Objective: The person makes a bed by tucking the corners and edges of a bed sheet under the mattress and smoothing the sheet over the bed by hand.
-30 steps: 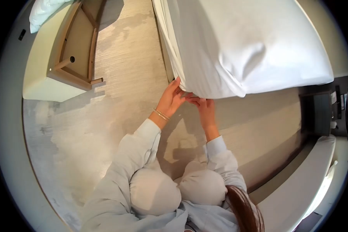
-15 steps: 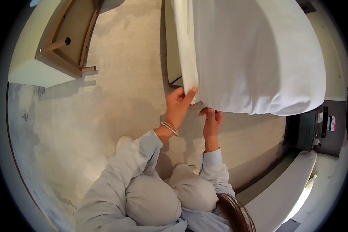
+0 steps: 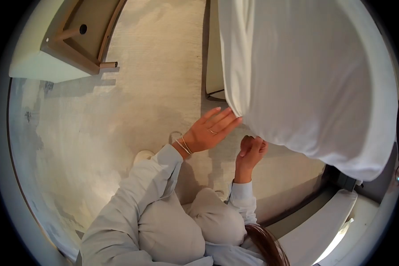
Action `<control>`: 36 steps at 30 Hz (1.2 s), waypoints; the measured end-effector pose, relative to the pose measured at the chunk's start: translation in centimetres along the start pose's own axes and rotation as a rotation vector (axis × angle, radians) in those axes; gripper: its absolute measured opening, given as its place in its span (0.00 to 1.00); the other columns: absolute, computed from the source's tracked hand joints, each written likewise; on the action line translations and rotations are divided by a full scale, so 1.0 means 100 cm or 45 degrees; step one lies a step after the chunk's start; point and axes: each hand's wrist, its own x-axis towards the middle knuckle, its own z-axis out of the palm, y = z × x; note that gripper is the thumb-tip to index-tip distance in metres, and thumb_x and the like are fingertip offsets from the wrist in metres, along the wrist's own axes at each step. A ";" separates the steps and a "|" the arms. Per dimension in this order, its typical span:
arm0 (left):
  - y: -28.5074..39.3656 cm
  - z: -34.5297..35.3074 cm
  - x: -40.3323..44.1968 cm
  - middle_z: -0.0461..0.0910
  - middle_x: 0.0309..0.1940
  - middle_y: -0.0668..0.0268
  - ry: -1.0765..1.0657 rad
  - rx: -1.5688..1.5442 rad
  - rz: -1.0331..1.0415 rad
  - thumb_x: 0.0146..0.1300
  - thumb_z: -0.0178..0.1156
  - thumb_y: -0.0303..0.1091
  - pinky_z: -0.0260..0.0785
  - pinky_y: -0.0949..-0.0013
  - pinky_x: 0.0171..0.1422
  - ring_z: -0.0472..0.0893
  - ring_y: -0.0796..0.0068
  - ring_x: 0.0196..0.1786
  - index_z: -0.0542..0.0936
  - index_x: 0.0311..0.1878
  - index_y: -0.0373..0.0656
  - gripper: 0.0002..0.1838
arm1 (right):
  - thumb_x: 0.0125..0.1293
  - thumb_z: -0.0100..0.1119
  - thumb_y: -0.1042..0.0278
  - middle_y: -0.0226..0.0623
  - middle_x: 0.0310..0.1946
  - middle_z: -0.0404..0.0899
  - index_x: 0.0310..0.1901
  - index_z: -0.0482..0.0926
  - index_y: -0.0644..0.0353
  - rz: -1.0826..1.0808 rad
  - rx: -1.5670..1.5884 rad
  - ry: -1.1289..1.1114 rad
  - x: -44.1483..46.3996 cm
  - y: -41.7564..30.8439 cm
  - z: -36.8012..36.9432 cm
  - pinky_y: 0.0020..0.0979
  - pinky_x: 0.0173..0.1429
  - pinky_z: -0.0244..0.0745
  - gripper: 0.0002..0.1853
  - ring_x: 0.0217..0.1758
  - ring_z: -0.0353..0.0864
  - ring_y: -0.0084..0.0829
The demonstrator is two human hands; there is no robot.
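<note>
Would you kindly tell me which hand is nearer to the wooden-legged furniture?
Left: the left hand is across the floor from the furniture; the right hand is farther away.

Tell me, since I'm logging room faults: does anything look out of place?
Yes: at upper left, the upholstered seat appears tipped over, its wooden legs jutting sideways and its underside exposed instead of facing down.

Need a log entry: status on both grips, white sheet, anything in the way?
Left grip open at white sheet. Right grip curled by its edge, hold unclear. White sheet draped, creased. Nothing visibly blocking.
</note>
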 end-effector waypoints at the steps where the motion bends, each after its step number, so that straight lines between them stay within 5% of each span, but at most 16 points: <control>1: -0.001 0.001 0.003 0.72 0.52 0.64 -0.008 -0.008 -0.028 0.53 0.59 0.28 0.62 0.60 0.64 0.71 0.67 0.58 0.73 0.55 0.45 0.23 | 0.67 0.43 0.71 0.27 0.05 0.57 0.20 0.60 0.56 -0.017 -0.001 0.009 0.000 -0.002 0.000 0.22 0.17 0.48 0.15 0.07 0.49 0.18; 7: 0.008 0.015 0.025 0.76 0.46 0.67 -0.004 0.088 -0.031 0.54 0.55 0.29 0.60 0.61 0.66 0.73 0.68 0.56 0.81 0.43 0.46 0.13 | 0.68 0.41 0.68 0.25 0.02 0.51 0.18 0.57 0.54 -0.137 -0.134 0.052 0.001 0.005 -0.005 0.22 0.15 0.44 0.18 0.06 0.44 0.17; 12: 0.015 0.016 0.057 0.78 0.34 0.68 -0.345 0.153 0.004 0.44 0.56 0.31 0.59 0.61 0.67 0.74 0.66 0.50 0.82 0.31 0.43 0.10 | 0.66 0.43 0.66 0.26 0.08 0.58 0.19 0.62 0.57 -0.126 -0.240 0.223 0.001 0.000 0.004 0.23 0.16 0.44 0.16 0.10 0.51 0.17; 16: 0.001 0.018 0.054 0.79 0.31 0.68 -0.275 -0.232 -0.067 0.44 0.56 0.31 0.60 0.62 0.67 0.75 0.67 0.49 0.82 0.31 0.42 0.09 | 0.62 0.42 0.70 0.28 0.14 0.64 0.23 0.69 0.60 -0.088 -0.374 0.188 0.001 -0.005 -0.004 0.21 0.17 0.48 0.11 0.15 0.57 0.17; 22: -0.009 -0.008 0.016 0.77 0.49 0.66 -0.068 -0.181 0.197 0.52 0.55 0.30 0.57 0.64 0.68 0.72 0.70 0.58 0.81 0.44 0.43 0.15 | 0.58 0.43 0.77 0.32 0.23 0.72 0.42 0.73 0.66 -0.084 -0.412 0.105 -0.007 -0.005 -0.011 0.19 0.22 0.61 0.11 0.22 0.67 0.21; 25: -0.002 -0.016 0.017 0.72 0.56 0.66 -0.260 -0.111 0.144 0.56 0.53 0.30 0.56 0.64 0.69 0.69 0.72 0.62 0.78 0.50 0.43 0.17 | 0.54 0.60 0.76 0.38 0.35 0.71 0.45 0.68 0.67 -0.282 -1.080 -0.239 -0.018 -0.007 -0.016 0.26 0.26 0.69 0.17 0.29 0.73 0.29; 28: -0.002 -0.007 0.021 0.72 0.56 0.66 -0.274 -0.005 0.151 0.57 0.52 0.29 0.54 0.64 0.70 0.68 0.72 0.63 0.77 0.52 0.44 0.18 | 0.54 0.61 0.73 0.41 0.34 0.71 0.50 0.68 0.67 -0.385 -1.598 -0.389 -0.015 -0.003 -0.017 0.30 0.28 0.72 0.21 0.28 0.73 0.35; 31: 0.001 -0.005 0.019 0.72 0.57 0.65 -0.244 0.065 0.143 0.57 0.52 0.29 0.60 0.66 0.63 0.66 0.72 0.65 0.77 0.52 0.43 0.18 | 0.53 0.62 0.70 0.41 0.34 0.72 0.46 0.70 0.65 -0.500 -1.731 -0.332 -0.012 -0.001 -0.019 0.34 0.26 0.71 0.19 0.27 0.72 0.39; 33: 0.019 -0.007 0.023 0.72 0.57 0.63 -0.358 0.263 0.081 0.56 0.53 0.30 0.66 0.69 0.45 0.64 0.67 0.66 0.77 0.51 0.41 0.18 | 0.53 0.60 0.71 0.41 0.36 0.73 0.48 0.70 0.65 -0.527 -1.809 -0.311 -0.013 -0.004 -0.022 0.35 0.26 0.72 0.20 0.28 0.74 0.38; 36: 0.038 -0.003 0.031 0.71 0.57 0.58 -0.644 0.603 0.105 0.55 0.53 0.29 0.61 0.71 0.31 0.64 0.60 0.66 0.75 0.50 0.38 0.18 | 0.54 0.59 0.70 0.43 0.41 0.74 0.55 0.67 0.65 -0.462 -1.820 -0.407 -0.013 0.000 -0.030 0.33 0.28 0.74 0.26 0.31 0.76 0.39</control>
